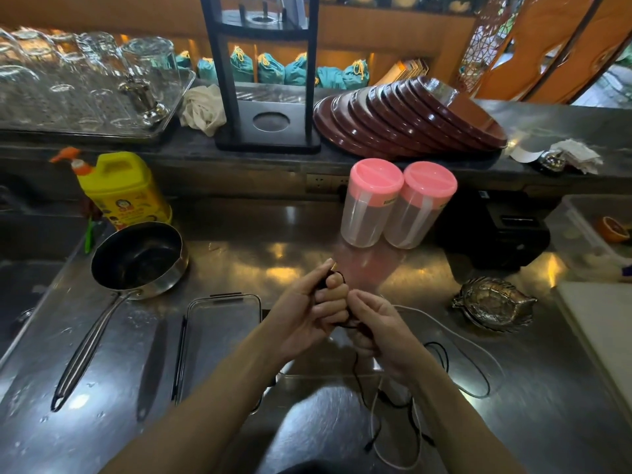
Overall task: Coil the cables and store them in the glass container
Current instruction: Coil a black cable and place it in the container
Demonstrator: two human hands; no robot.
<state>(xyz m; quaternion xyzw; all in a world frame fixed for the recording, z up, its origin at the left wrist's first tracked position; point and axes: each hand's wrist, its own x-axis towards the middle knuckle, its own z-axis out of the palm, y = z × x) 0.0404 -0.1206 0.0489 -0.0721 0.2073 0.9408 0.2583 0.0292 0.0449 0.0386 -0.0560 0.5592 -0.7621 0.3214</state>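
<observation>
The left hand (pixel 309 307) had its grip closed on the black cable (pixel 444 354), with a few dark turns wound round its fingers and the plug end poking out just past the thumb. The right hand (pixel 378 328), touching the left from the right side, pinched the same cable a little further along, as if feeding it onto the coil. From there the black cable trailed down and looped loosely over the near right part of the counter (pixel 239 254), tangled with a white cable (pixel 478 364) that lay wholly uncoiled beside and under it. So the work looked barely begun: only a small start of a coil on one cable, most of its length still slack, and the white one untouched. The glass container (pixel 222 336), a flat rectangular dish just left of the hands, seemed to hold nothing yet, though its clear walls made that hard to judge. A saucepan (pixel 136 258) stood further left, and two pink-lidded jars (pixel 396 203) at the far side.
</observation>
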